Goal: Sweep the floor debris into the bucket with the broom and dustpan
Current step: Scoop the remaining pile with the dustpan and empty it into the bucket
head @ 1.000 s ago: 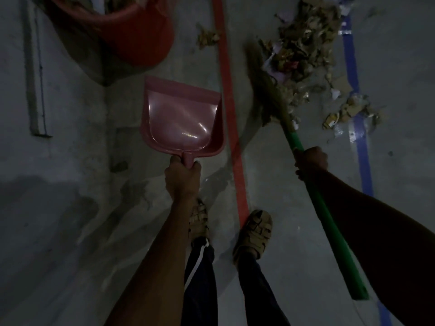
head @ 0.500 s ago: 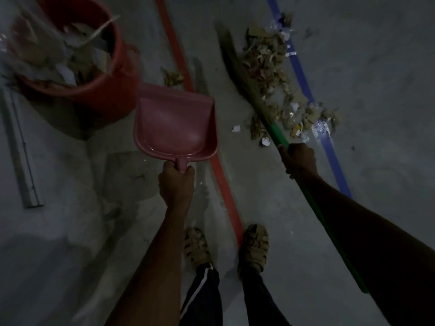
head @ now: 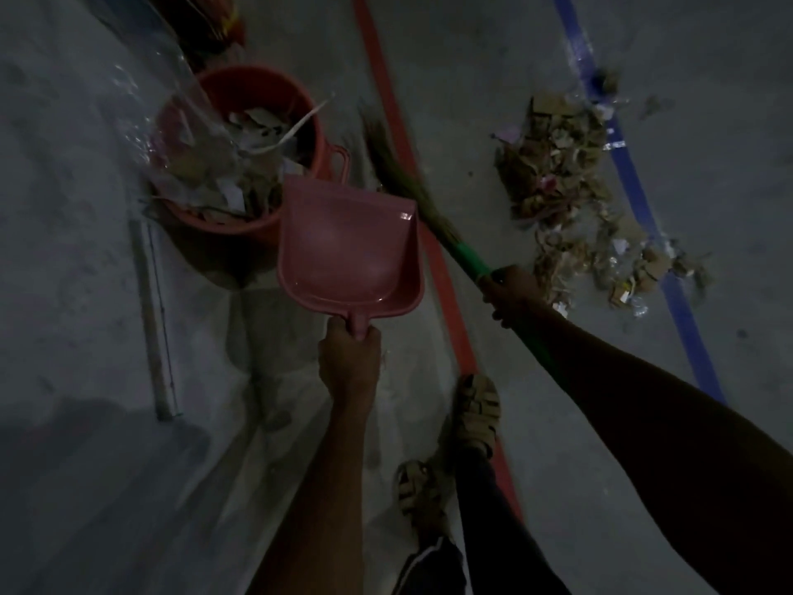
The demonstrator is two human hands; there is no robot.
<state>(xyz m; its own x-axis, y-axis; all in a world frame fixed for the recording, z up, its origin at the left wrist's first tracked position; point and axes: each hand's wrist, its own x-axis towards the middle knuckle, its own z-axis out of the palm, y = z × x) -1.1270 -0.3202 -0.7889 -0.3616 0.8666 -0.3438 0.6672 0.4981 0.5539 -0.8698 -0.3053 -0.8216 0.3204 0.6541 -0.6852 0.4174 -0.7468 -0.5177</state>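
Note:
My left hand [head: 348, 358] grips the handle of a pink dustpan [head: 347, 246], which is held above the floor, empty, just right of the red bucket [head: 261, 96]. The bucket is full of paper and cardboard scraps, with clear plastic sheet over its left side. My right hand [head: 513, 294] grips the green handle of a broom [head: 399, 173], whose straw head points up-left across the red floor line. A pile of debris [head: 562, 182] lies on the floor to the right of the broom, spreading toward the blue line.
A red floor stripe [head: 386, 100] and a blue floor stripe [head: 635, 195] run up the concrete floor. A pale narrow strip [head: 156, 319] lies on the floor left of the bucket. My sandalled feet [head: 476, 410] stand by the red stripe.
The view has shifted so the bucket is nearer the centre. The dustpan has come close to the bucket's right rim. The broom head has swung left, away from the debris pile.

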